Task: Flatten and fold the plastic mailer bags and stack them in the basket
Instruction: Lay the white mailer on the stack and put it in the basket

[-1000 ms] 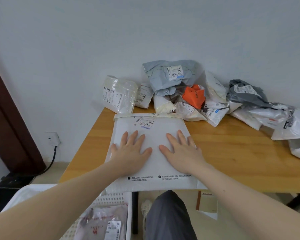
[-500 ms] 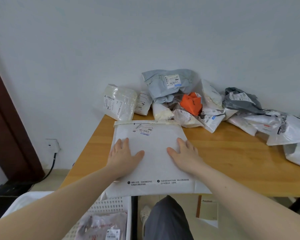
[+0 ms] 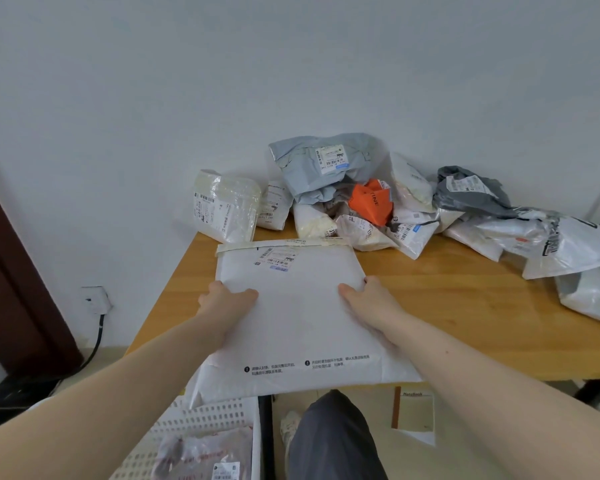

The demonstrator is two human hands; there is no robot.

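Note:
A large white padded mailer (image 3: 298, 317) lies flat on the wooden table (image 3: 465, 306), its near end hanging over the front edge. My left hand (image 3: 224, 299) grips its left edge, thumb on top and fingers hidden beneath. My right hand (image 3: 368, 294) holds the right edge the same way. A white perforated basket (image 3: 205, 415) stands on the floor at lower left with a crumpled mailer (image 3: 201, 457) in it. Against the wall sits a pile of crumpled mailers: light grey (image 3: 312, 161), orange (image 3: 371, 202), dark grey (image 3: 471, 192) and several white ones.
More white bags (image 3: 568, 244) spread along the table's right side. A wall socket with a black cable (image 3: 96, 301) and a dark door frame (image 3: 7, 271) are at the left. My knee (image 3: 333, 441) and a notebook (image 3: 413, 410) are below the table edge.
Both hands slid apart from the middle of the white mailer to its left and right edges, and the fingers went from lying flat on top to curling under the edges.

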